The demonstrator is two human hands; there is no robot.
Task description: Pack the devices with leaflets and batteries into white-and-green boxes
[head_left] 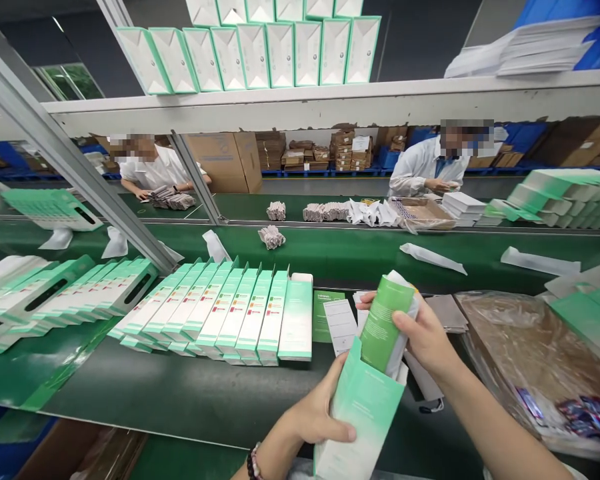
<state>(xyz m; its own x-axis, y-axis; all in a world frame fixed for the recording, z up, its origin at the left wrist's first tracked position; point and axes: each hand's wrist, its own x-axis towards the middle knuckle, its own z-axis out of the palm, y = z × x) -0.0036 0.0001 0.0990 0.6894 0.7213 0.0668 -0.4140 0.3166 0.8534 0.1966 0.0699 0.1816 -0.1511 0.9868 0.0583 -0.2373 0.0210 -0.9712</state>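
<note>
A green and white carton, its top end open, is gripped around its side by my left hand. Partly inside that open end sits a green booklet against a white pouch. My right hand pinches the booklet and pouch together, thumb on the green face. The carton's lower end runs past the bottom of the view. Just behind my hands lie a flat green booklet and a white printed leaflet on the dark bench.
A row of open cartons leans left of my hands. Grey pouches and a plastic-lined cardboard tray lie right. Across the green conveyor with white pouches, two people work. Cartons line the overhead shelf.
</note>
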